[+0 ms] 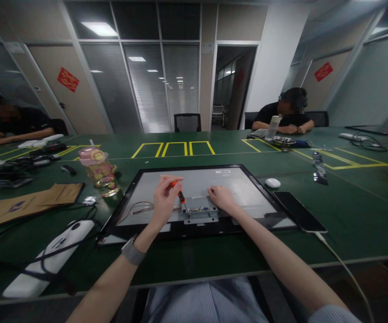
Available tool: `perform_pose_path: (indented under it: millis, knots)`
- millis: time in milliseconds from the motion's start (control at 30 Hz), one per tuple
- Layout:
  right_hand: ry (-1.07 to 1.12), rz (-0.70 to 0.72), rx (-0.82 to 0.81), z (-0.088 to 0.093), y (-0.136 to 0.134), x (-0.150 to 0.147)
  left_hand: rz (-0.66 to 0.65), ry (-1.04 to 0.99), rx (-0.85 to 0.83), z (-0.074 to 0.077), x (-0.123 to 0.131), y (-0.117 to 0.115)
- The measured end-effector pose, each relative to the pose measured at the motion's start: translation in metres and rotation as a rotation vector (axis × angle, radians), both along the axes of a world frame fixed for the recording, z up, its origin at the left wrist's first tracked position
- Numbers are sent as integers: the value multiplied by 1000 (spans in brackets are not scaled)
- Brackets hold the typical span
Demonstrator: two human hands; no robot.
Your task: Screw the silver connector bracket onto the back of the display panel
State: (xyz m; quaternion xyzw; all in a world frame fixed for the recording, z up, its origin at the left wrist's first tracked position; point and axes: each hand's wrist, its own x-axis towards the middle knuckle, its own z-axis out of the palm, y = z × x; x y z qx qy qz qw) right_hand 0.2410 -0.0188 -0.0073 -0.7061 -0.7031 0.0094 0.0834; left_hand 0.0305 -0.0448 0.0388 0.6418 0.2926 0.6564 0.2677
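An orange-and-black screwdriver is gripped near the top of its handle by the fingers of the left hand, at the centre of the frame. Its shaft is pointed downward, and its tip is brought to the left part of a metal box with a row of ports; whether a screw is met there cannot be told. The fingers of the right hand are curled just beyond the box's upper right edge; whether anything is pinched in them cannot be made out.

The box is carried by the grey back of a black-edged panel, which is laid flat in the middle of the frame. Thin wires are strung across it, left of the box. A watch is worn on the left wrist.

On the green tabletop, a phone with a pale cable plugged in is placed right of the panel, with a small white case near its upper end. On the left, a tumbler, a brown paper bag and a white power strip crossed by a black cord are set down. Seats at upper left and upper right are taken by two people.
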Motion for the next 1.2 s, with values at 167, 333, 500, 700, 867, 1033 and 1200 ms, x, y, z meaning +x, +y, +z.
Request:
perform_pose_path:
  millis: [167, 333, 500, 700, 867, 1033, 1200]
  knots:
    - [-3, -3, 0, 0, 0, -1, -197, -85, -124, -3, -2, 2]
    - [4, -4, -9, 1, 0, -1, -136, -49, -148, -4, -1, 4]
    - [2, 2, -4, -1, 1, 0, 56, -7, 0, -1, 0, 4]
    - [9, 8, 1, -1, 1, 1, 96, 11, -4, 1, -1, -1]
    - [16, 9, -1, 0, 1, 1, -115, -77, -98, -2, 1, -3]
    - [-1, 5, 11, -1, 1, 0, -123, -70, -67, -2, 1, -1]
    - [-8, -3, 1, 0, 1, -1, -34, -28, -15, 4, 1, -1]
